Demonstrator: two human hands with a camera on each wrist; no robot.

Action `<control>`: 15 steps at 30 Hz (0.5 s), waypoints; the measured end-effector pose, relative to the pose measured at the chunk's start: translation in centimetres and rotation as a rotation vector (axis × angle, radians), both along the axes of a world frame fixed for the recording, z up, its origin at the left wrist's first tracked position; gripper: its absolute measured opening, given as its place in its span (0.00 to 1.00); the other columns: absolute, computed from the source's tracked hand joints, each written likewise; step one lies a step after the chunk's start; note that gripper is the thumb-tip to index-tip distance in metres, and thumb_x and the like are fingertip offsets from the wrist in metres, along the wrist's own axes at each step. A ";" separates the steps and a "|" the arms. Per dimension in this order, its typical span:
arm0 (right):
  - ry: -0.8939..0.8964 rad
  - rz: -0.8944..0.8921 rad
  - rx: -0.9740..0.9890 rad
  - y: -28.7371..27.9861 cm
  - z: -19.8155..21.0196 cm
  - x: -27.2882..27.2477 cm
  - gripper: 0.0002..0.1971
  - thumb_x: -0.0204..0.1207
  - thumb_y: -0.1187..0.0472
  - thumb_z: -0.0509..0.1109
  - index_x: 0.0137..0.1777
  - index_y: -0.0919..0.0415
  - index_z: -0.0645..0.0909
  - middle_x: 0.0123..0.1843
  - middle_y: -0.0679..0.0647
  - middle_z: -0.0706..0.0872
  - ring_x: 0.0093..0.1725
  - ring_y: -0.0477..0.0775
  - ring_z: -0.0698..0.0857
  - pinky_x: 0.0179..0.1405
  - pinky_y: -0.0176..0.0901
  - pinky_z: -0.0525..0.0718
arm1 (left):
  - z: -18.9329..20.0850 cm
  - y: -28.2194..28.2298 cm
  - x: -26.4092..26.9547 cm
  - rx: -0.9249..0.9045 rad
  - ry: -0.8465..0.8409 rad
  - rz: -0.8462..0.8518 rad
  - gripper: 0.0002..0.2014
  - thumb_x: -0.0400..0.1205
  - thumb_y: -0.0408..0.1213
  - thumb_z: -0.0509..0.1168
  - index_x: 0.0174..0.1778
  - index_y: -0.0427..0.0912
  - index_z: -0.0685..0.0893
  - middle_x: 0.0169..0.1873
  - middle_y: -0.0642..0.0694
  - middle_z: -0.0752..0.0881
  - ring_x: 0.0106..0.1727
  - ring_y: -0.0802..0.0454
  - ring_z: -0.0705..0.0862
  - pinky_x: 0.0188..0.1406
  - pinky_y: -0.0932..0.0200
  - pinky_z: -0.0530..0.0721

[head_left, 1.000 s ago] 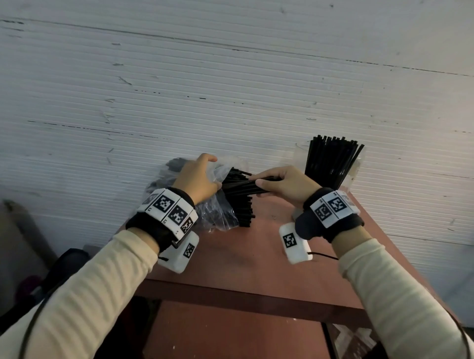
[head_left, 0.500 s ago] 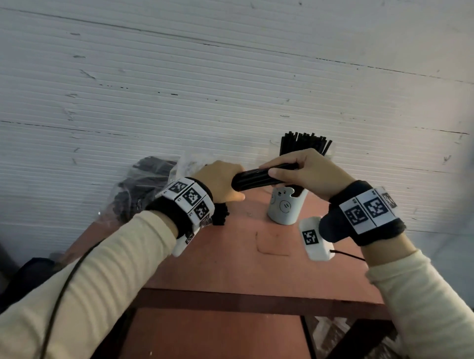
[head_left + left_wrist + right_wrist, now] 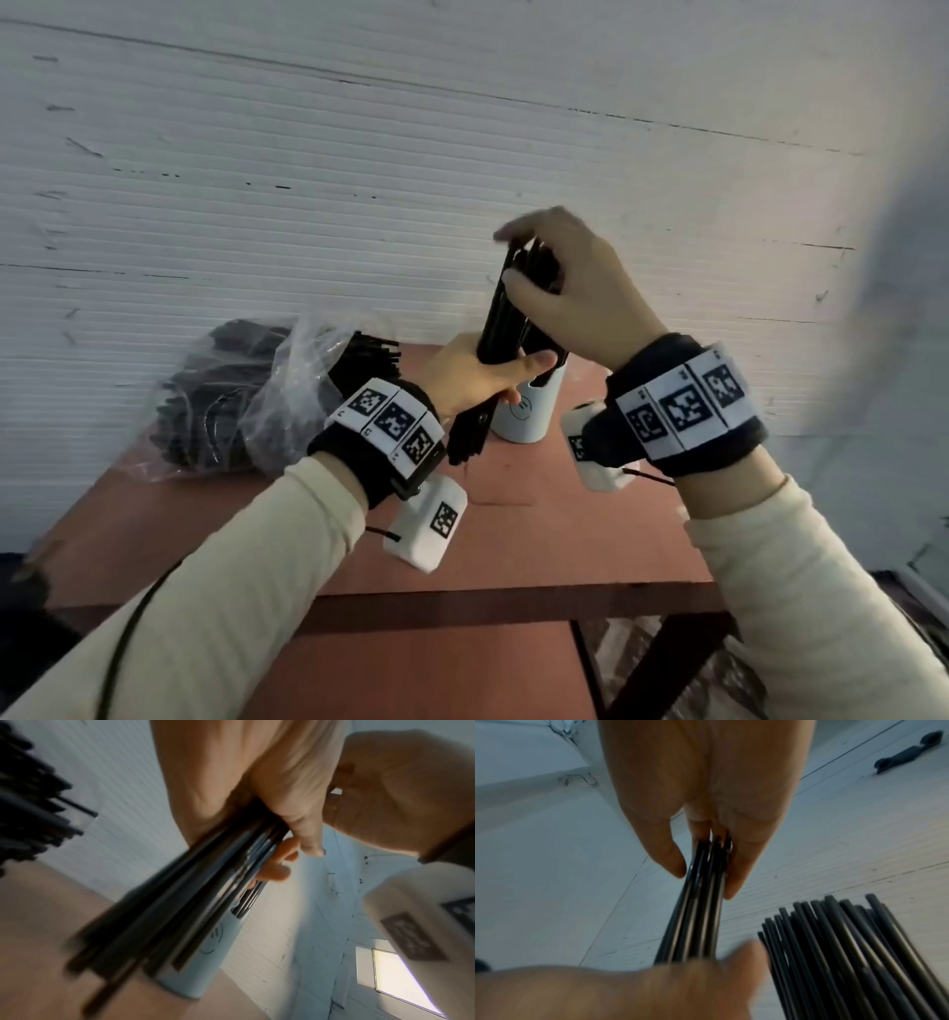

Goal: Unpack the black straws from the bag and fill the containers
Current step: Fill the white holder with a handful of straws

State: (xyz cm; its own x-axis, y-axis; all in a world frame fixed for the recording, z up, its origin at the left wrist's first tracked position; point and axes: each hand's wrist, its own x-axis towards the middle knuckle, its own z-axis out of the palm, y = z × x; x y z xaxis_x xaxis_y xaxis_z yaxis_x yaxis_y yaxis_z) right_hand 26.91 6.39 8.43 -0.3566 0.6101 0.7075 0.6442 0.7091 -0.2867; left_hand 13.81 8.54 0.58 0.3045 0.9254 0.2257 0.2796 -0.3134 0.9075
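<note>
A bundle of black straws (image 3: 506,318) stands nearly upright in front of a pale cup container (image 3: 524,416) near the back of the table. My left hand (image 3: 477,377) grips the bundle's lower half, thumb across the front. My right hand (image 3: 513,257) pinches its top end from above. In the left wrist view the blurred bundle (image 3: 180,912) slants down past the cup (image 3: 205,959). In the right wrist view my fingers clamp the bundle (image 3: 700,902), and other straws (image 3: 854,953) fan up at the right. The clear plastic bag (image 3: 287,390), with more straws inside, lies at the left.
The reddish-brown table (image 3: 513,539) stands against a ribbed white wall (image 3: 359,180). Its front edge and a lower shelf (image 3: 411,673) are below my arms. White wrist camera boxes (image 3: 431,524) hang under both wrists.
The bundle came out of the bag lying level and now stands nearly upright by the cup. My left hand left the bag and took the bundle's lower part. My right hand rose to its top.
</note>
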 end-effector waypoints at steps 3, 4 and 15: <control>-0.132 0.004 -0.103 0.1 -2.1 -0.5 0.13 0.77 0.65 0.67 0.61 0.61 0.82 0.56 0.51 0.82 0.52 0.42 0.77 0.51 0.17 0.70 | -1.8 0.4 -0.4 -0.101 -0.026 -0.076 0.08 0.74 0.39 0.78 0.35 0.40 0.87 0.35 0.40 0.88 0.42 0.48 0.88 0.58 0.52 0.85; -0.145 0.023 -0.109 0.0 -2.7 -0.6 0.15 0.77 0.65 0.67 0.63 0.62 0.81 0.56 0.50 0.81 0.53 0.42 0.77 0.51 0.17 0.69 | -2.2 0.5 -0.6 -0.124 -0.002 -0.071 0.08 0.73 0.37 0.78 0.37 0.36 0.88 0.38 0.36 0.89 0.45 0.45 0.88 0.62 0.49 0.84; 0.205 0.106 -0.236 -1.4 -3.0 0.3 0.36 0.74 0.47 0.75 0.79 0.51 0.65 0.69 0.50 0.74 0.67 0.43 0.76 0.67 0.37 0.78 | -1.2 -0.9 -0.7 -0.220 -0.008 -0.230 0.16 0.84 0.45 0.64 0.34 0.41 0.77 0.25 0.50 0.77 0.41 0.48 0.84 0.41 0.70 0.83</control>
